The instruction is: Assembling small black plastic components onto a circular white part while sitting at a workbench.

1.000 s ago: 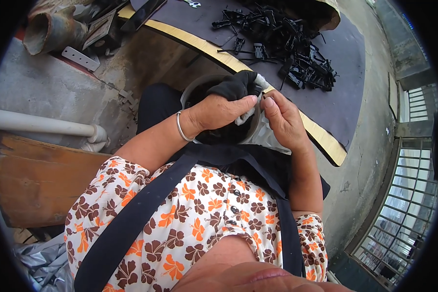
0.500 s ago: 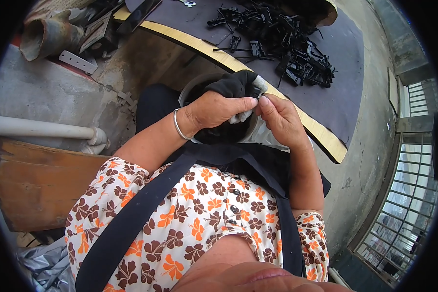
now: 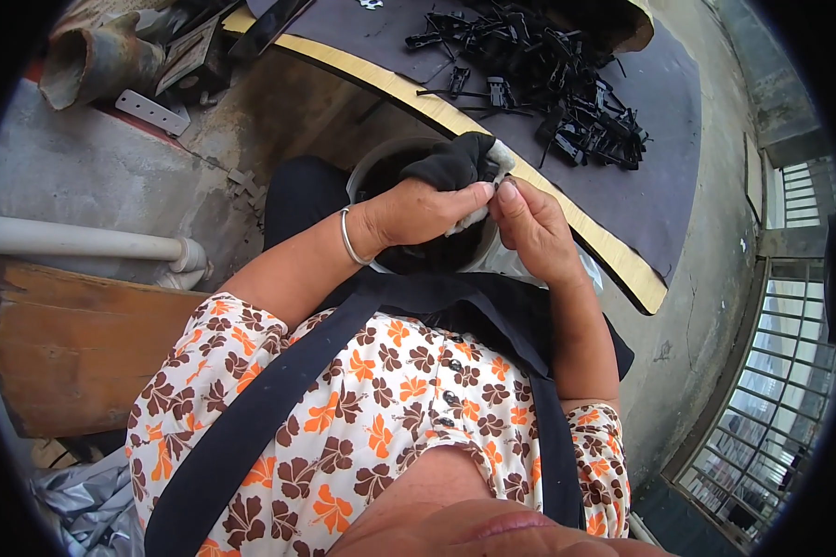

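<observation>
My left hand (image 3: pixel 416 212) is closed in front of me, its bare thumb pointing right. Black and grey material (image 3: pixel 450 165), like part of a coated work glove, wraps its fingers; whether it is worn or held is unclear. Against the left thumb tip, my right hand (image 3: pixel 532 226) pinches with thumb and forefinger. A tiny dark bit shows between the fingertips, too small to name. Beneath both hands stands a round bucket (image 3: pixel 354 183) with dark contents, partly hidden by my arms.
Ahead and right is a dark-covered table (image 3: pixel 655 209) with a pale wooden edge. On it lies a heap of black plastic buckles (image 3: pixel 567 93). To the left are a rusty pipe piece (image 3: pixel 88 70), a white pipe (image 3: pixel 84 236) and a brown wooden board (image 3: pixel 84 348).
Both hands stay together, with only a slight shift at the fingertips. The whole scene sits slightly differently in view.
</observation>
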A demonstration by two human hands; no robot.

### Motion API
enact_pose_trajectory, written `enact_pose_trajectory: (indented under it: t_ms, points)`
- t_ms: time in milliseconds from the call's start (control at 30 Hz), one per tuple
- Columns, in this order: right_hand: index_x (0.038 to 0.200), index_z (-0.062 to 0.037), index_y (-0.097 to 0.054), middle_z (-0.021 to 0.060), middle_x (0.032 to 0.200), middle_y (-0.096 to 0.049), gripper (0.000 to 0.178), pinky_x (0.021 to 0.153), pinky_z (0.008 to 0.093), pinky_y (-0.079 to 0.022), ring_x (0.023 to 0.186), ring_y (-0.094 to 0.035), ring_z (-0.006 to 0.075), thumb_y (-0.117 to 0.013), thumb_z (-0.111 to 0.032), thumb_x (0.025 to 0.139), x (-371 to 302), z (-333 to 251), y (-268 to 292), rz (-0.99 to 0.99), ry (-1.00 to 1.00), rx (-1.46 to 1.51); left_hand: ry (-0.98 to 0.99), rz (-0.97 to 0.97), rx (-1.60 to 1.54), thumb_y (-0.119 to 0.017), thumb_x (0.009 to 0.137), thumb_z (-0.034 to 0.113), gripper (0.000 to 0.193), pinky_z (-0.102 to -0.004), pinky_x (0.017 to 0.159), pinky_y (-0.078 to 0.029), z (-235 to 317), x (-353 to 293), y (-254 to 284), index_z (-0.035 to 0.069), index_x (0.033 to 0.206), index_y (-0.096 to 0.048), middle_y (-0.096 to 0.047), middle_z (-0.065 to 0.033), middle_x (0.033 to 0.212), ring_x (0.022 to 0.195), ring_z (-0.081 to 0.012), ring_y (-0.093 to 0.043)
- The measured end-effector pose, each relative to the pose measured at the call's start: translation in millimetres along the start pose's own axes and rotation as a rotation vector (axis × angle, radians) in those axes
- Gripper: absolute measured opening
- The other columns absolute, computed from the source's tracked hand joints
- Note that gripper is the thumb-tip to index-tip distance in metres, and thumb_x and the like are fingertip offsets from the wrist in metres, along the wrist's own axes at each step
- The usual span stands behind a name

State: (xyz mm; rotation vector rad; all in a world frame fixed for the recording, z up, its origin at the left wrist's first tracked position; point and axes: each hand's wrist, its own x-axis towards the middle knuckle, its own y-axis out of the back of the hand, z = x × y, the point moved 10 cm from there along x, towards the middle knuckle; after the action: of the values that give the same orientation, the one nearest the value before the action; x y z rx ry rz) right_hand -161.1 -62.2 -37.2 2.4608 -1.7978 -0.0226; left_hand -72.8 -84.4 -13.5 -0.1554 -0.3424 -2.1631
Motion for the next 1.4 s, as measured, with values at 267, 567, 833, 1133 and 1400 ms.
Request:
enact_pose_trajectory:
  t_ms: [267,567,833,1133,1400]
  points:
    - [0.073,-0.0065,-0.051,-0.0079,0.058,-0.041,0.035,0.045,0.0184,-0.028,0.05,-0.034,0.0016,-0.043,-0.032,0.096,3.5,9.0,1.1,0.013,-0.023,-0.108,-0.37,-0.015,0.467,-0.053,0.082,0.004,0.022,-0.0343,0.085,-0.042,26.6,-2.6,-10.5,-0.006,0.102,-0.053,-0.056,-0.0163,0.102,0.093,-0.0258,-0.054]
    - [0.082,-0.0002,-0.053,-0.001,0.058,-0.044,0.03,0.049,0.026,-0.037,0.054,-0.042,0.0075,-0.047,-0.026,0.095,0.9,-5.6,17.8,0.032,0.152,-0.424,-0.445,-0.062,0.744,-0.059,0.076,0.006,0.019,-0.0385,0.087,-0.042,25.8,-6.0,-20.7,-0.005,0.092,-0.057,-0.057,-0.018,0.102,0.096,-0.0313,-0.054]
    - [0.101,-0.0097,-0.055,0.0111,0.07,-0.06,0.022,0.058,0.0381,-0.045,0.063,-0.058,0.0294,-0.061,-0.013,0.08,-1.7,-29.3,100.6,0.569,0.136,-1.283,-0.318,-0.023,0.981,-0.062,0.078,0.011,0.019,-0.0356,0.075,-0.047,5.3,0.5,-1.9,0.003,0.095,-0.062,-0.061,-0.0149,0.098,0.084,-0.0303,-0.059]
    - [0.104,-0.0088,-0.055,0.0087,0.061,-0.052,0.026,0.053,0.0317,-0.043,0.051,-0.048,0.0221,-0.062,-0.012,0.079,-10.7,-35.7,96.3,0.565,0.133,-0.984,0.467,-0.024,-0.274,-0.048,0.091,0.023,0.025,-0.02,0.046,-0.04,-49.6,14.8,-15.8,0.006,0.105,-0.06,-0.061,0.0018,0.084,0.059,-0.005,-0.051]
    - [0.106,-0.0108,-0.056,0.0114,0.066,-0.057,0.027,0.056,0.0356,-0.045,0.06,-0.057,0.0257,-0.061,-0.016,0.08,-4.4,-26.6,97.7,0.534,0.095,-1.252,0.5,-0.015,-0.417,-0.051,0.09,0.019,0.027,-0.0165,0.043,-0.036,-59.2,11.1,-23.6,0.005,0.112,-0.059,-0.065,-0.0034,0.09,0.059,-0.0033,-0.05]
